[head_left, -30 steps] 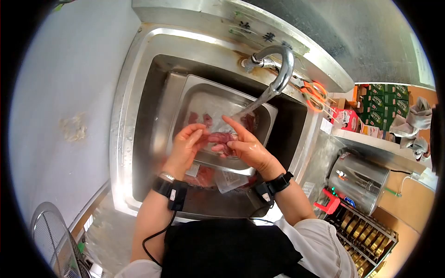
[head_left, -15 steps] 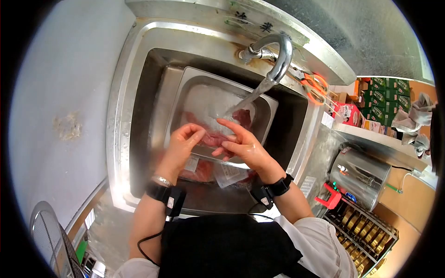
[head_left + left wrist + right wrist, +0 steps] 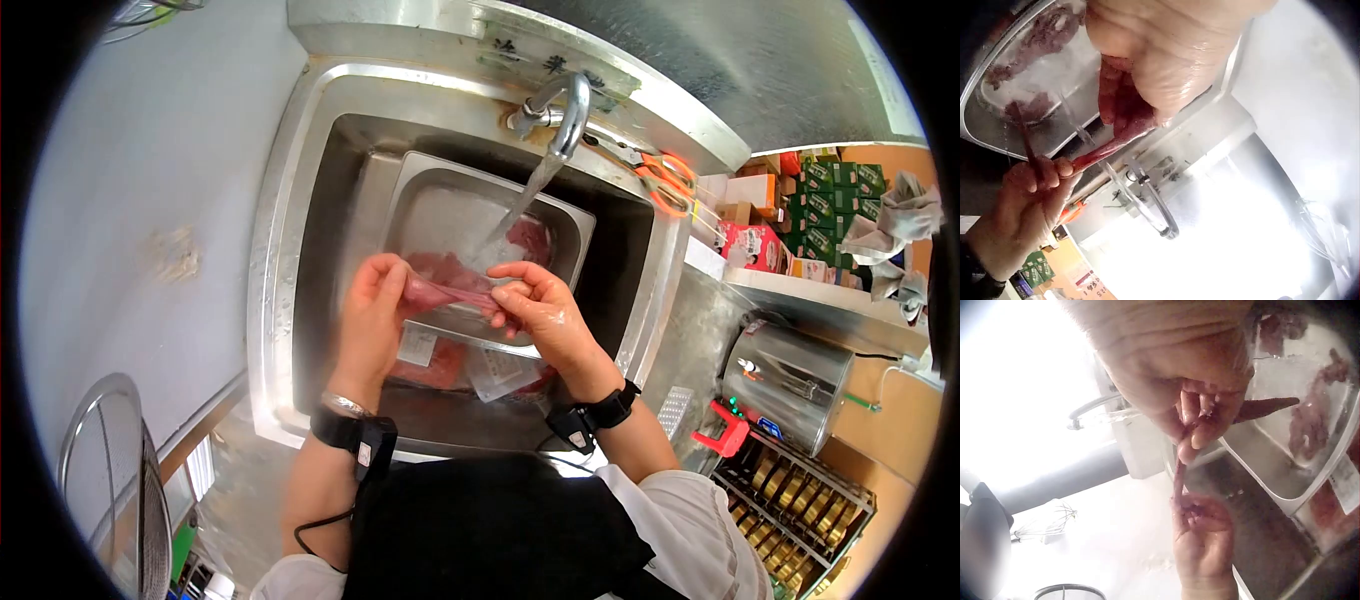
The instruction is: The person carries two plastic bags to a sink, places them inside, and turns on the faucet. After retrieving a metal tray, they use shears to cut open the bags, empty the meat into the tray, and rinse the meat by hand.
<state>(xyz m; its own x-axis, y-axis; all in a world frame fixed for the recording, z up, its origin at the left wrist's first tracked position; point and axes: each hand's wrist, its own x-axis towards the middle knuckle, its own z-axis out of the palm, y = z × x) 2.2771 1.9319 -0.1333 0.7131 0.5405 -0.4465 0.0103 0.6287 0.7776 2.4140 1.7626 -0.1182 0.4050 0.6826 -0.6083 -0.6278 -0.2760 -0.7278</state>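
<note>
A strip of raw red meat [image 3: 447,294] is stretched between both hands above a metal pan [image 3: 402,200] in the sink. My left hand [image 3: 372,310] pinches its left end between thumb and fingers. The right hand [image 3: 543,315] pinches the other end, and in the right wrist view a dark flap of meat [image 3: 1266,409] hangs past those fingers. More meat pieces [image 3: 1310,425] lie in water in the pan. From the curved faucet [image 3: 572,120], a stream of water [image 3: 525,205] runs into the pan, just beyond the hands.
Packaged red meat [image 3: 435,362] with labels lies in the sink in front of the pan. Orange-handled scissors [image 3: 668,185] rest on the sink's right rim. A wire strainer [image 3: 145,480] stands at the lower left, and a steel cylinder [image 3: 785,385] is on the right.
The left hand has moved left and the right hand has closed its pinch. The meat, bunched between the hands before, is now pulled out into a taut strip.
</note>
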